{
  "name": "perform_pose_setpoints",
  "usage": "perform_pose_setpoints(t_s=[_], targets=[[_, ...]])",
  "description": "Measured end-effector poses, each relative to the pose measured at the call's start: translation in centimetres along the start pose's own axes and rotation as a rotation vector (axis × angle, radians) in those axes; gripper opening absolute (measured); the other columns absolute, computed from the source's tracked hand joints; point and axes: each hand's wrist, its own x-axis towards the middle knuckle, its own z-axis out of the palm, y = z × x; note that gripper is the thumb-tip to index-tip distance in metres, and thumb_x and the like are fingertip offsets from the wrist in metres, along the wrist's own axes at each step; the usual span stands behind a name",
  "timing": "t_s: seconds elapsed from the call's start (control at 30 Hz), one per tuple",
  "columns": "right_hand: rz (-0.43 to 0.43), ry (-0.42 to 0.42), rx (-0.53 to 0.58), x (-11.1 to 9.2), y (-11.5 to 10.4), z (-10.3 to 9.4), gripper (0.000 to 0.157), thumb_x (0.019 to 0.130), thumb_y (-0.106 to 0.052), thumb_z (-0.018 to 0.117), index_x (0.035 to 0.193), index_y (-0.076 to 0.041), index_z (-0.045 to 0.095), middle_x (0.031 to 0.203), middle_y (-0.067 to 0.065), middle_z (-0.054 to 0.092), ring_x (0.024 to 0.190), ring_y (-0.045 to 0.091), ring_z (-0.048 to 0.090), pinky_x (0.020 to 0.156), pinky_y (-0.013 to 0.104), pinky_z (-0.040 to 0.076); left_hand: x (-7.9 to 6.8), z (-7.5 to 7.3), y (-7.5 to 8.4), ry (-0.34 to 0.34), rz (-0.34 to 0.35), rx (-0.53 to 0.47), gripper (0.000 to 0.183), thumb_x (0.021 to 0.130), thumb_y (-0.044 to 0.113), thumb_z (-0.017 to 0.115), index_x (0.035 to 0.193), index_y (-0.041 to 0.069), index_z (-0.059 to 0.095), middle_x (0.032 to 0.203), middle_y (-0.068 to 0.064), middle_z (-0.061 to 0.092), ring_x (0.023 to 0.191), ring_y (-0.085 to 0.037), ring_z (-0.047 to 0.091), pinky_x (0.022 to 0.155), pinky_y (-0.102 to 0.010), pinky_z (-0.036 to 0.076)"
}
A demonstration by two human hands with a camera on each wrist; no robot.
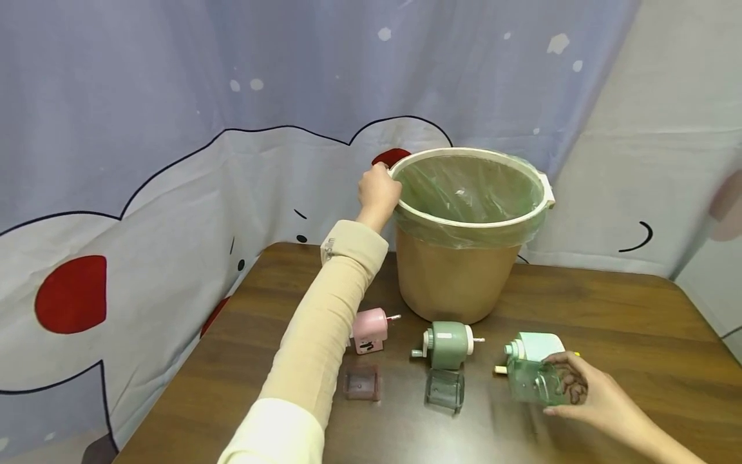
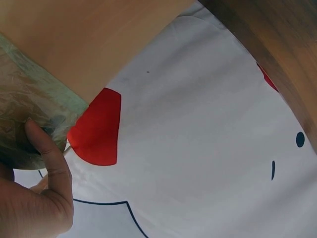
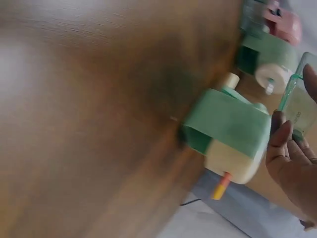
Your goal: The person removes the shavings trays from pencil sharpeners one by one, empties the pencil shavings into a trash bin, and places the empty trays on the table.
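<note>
My left hand (image 1: 378,193) grips the left rim of a tan trash bin (image 1: 455,283), its thumb against the green plastic liner (image 2: 25,74) in the left wrist view. My right hand (image 1: 588,393) pinches a clear green shavings drawer (image 1: 526,381), held just in front of a mint pencil sharpener (image 1: 543,345). In the right wrist view that sharpener's drawer slot is open, and a red-and-yellow pencil (image 3: 221,186) sticks out. A darker green sharpener (image 1: 450,347) stands to the left, its drawer (image 1: 444,389) lying before it. Whether the held drawer contains anything cannot be told.
A pink sharpener (image 1: 369,327) stands further left, partly behind my left arm, with its pinkish drawer (image 1: 362,385) in front. All stand on a brown wooden table (image 1: 626,322). A printed cloth (image 1: 301,77) hangs behind the bin.
</note>
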Motion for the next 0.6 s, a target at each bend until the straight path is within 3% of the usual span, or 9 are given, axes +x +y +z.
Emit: perform_pose_setpoints(t_s=[0.1, 0.33, 0.6], targets=[[0.011, -0.026, -0.055, -1.1, 0.9, 0.7, 0.065, 0.058, -0.008, 0.086, 0.112, 0.001, 0.052, 0.078, -0.012, 0.054, 0.063, -0.005, 0.046, 0.049, 0.020, 0.038, -0.1, 0.1, -0.1, -0.011, 0.006, 0.002, 0.024, 0.085, 0.011, 0.054, 0.107, 0.006, 0.064, 0.103, -0.014, 0.068, 0.092, -0.032, 0.065, 0.075, -0.041, 0.054], [0.141, -0.107, -0.170, -2.4, 1.6, 1.7, 0.068, 0.058, -0.022, 0.087, 0.113, -0.002, 0.052, 0.064, -0.014, 0.043, 0.057, -0.007, 0.036, 0.048, 0.019, 0.032, -0.1, 0.3, -0.4, -0.005, 0.000, -0.012, 0.024, 0.085, 0.010, 0.053, 0.106, 0.006, 0.063, 0.102, -0.014, 0.069, 0.091, -0.032, 0.065, 0.075, -0.041, 0.054], [0.159, -0.089, -0.192, -2.7, 2.0, 2.5, 0.069, 0.055, -0.017, 0.087, 0.112, -0.002, 0.051, 0.060, -0.012, 0.042, 0.054, -0.007, 0.035, 0.047, 0.019, 0.032, 0.0, 0.2, -0.3, -0.002, -0.001, -0.013, 0.022, 0.085, 0.011, 0.053, 0.105, 0.007, 0.063, 0.103, -0.014, 0.068, 0.091, -0.032, 0.065, 0.075, -0.041, 0.053]])
